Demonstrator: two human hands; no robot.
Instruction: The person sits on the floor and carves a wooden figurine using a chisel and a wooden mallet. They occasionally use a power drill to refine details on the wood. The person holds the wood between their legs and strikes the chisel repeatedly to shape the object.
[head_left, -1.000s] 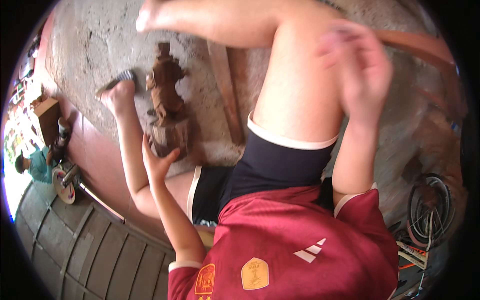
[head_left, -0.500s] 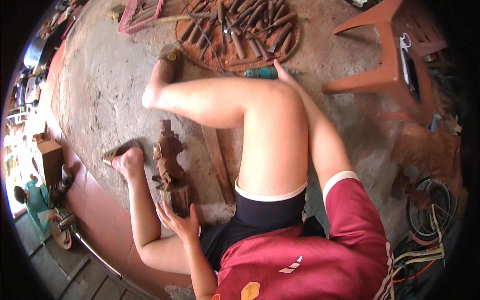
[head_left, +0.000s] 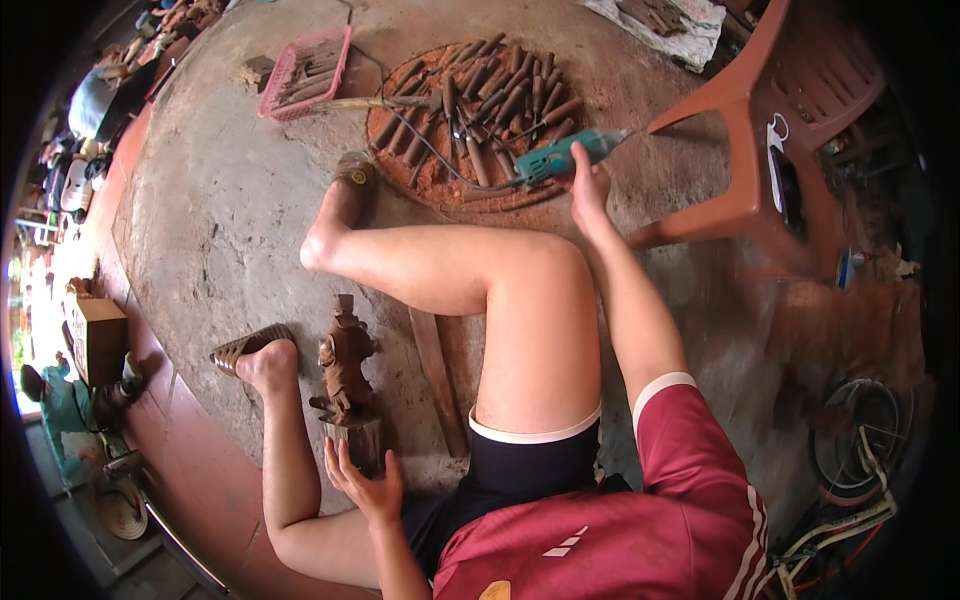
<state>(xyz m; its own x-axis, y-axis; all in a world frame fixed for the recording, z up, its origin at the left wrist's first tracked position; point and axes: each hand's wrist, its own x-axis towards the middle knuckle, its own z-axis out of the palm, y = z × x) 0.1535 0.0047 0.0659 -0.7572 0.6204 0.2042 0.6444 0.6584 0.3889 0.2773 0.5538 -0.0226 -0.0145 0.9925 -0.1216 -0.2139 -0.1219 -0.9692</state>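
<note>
My right hand [head_left: 588,190] is closed around a teal corded die grinder [head_left: 552,161], lifted at the right edge of the round mat of tools. A thin bit at its front points right, slightly smeared by motion. My left hand [head_left: 368,487] holds nothing, its fingers apart, just below a wooden block [head_left: 360,445]. On that block rests a brown carved wooden figure [head_left: 347,362], between my two legs. A wooden plank [head_left: 436,375] lies on the floor beside the figure.
Several wooden-handled chisels [head_left: 512,95] lie on the round mat [head_left: 505,206] of reddish dust. Beyond it to the left sits a pink basket [head_left: 345,62] of tools. An orange plastic chair [head_left: 735,170] stands at the right, a bicycle wheel [head_left: 862,440] below it. A person [head_left: 70,405] works far left.
My right hand has closed on the die grinder and raised it from the floor by the mat. My left hand stays open near the block. The view has shifted toward the far side.
</note>
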